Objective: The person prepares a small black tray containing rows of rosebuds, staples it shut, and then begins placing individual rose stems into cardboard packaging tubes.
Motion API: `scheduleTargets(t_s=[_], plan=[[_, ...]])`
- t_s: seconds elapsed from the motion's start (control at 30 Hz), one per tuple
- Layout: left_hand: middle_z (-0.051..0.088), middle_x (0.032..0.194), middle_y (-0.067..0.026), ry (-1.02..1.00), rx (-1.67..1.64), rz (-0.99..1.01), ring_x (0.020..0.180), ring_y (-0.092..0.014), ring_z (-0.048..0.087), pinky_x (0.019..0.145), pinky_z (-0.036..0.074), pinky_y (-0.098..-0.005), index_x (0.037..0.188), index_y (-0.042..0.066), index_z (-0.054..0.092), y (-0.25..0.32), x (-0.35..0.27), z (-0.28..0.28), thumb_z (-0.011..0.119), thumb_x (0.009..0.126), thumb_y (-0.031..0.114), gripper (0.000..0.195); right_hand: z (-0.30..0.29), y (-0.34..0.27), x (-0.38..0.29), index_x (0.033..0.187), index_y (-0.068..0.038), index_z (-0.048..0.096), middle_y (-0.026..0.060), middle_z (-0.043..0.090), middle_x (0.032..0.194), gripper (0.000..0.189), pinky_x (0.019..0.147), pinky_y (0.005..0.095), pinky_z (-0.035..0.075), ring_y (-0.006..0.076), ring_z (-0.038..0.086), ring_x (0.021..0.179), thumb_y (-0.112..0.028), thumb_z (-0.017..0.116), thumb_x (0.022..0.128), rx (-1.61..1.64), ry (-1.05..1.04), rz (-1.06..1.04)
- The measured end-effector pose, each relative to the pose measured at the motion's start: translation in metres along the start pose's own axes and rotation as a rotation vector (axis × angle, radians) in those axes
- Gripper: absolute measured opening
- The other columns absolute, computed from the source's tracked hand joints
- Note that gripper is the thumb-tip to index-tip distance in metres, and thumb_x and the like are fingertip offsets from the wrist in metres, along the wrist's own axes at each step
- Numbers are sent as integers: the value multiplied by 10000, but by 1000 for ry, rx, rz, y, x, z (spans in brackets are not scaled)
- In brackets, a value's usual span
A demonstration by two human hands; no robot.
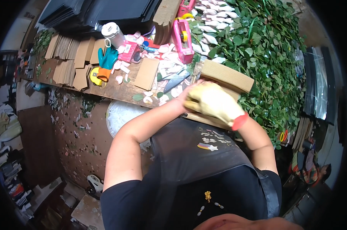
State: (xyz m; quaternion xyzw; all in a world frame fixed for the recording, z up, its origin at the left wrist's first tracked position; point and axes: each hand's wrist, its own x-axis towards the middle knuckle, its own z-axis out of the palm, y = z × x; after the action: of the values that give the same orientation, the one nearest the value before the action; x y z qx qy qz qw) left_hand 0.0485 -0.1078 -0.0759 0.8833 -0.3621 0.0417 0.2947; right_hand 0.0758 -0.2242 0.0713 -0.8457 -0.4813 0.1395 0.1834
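My right hand wears a pale yellow glove with a red cuff and is slightly blurred. It crosses over my bare left hand, whose fingers are mostly hidden behind the glove. Both hands are over pieces of ribbed corrugated cardboard at the table's front edge. One cardboard piece rises just beyond the glove; another cardboard strip runs below it, against my dark apron. Whether either hand grips anything is hidden. Left of the hands, a dark-bladed cutting tool lies among pale petals.
Leafy stems cover the table's right side, beside rows of wrapped flower heads. A pink tape dispenser, a white-lidded bottle, a teal-and-orange glove, a yellow tape measure and cardboard stacks stand leftward. A round tub sits below the edge.
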Motion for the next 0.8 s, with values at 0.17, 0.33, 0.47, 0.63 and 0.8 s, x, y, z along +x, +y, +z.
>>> scheduleTargets(t_s=[0.17, 0.33, 0.47, 0.63, 0.8], plan=[[444, 1622, -138, 135, 27, 24, 1479, -312, 439, 1240, 273, -532, 1586, 70, 398, 5, -5, 2, 443, 1019, 421, 669, 71, -8, 133, 1299, -92, 632, 167, 648, 1319, 405, 1038, 492, 482, 388, 624, 1215, -203, 628, 910, -122, 66, -173], [373, 1672, -134, -9, -173, -30, 1539, -309, 356, 1273, 208, -543, 1597, 48, 381, 9, -1, -8, 431, 1041, 449, 688, 124, 13, 177, 1163, -56, 681, 99, 683, 1124, 355, 926, 412, 549, 282, 672, 1072, -185, 665, 833, -485, 456, -407], [373, 1667, -158, 106, -96, -46, 1540, -328, 353, 1272, 218, -540, 1592, 33, 386, 3, -10, 15, 436, 1035, 441, 692, 98, -11, 166, 866, -74, 748, 75, 703, 972, 145, 897, 374, 541, 280, 657, 1080, -155, 635, 823, -353, 175, -442], [380, 1655, -181, 64, -58, 32, 1532, -348, 362, 1271, 225, -544, 1591, 22, 370, 2, -4, 4, 448, 1023, 422, 699, 66, 4, 141, 890, -84, 729, 67, 678, 877, 151, 772, 412, 558, 262, 686, 944, -154, 700, 759, -300, 221, -431], [462, 1566, -169, 65, -328, -177, 1465, -289, 441, 1226, 347, -447, 1584, 87, 388, 6, -15, 28, 621, 1005, 344, 676, -32, -17, 35, 1247, -5, 704, 155, 753, 1130, 350, 846, 371, 569, 299, 735, 984, -147, 716, 927, 290, 303, -56]])
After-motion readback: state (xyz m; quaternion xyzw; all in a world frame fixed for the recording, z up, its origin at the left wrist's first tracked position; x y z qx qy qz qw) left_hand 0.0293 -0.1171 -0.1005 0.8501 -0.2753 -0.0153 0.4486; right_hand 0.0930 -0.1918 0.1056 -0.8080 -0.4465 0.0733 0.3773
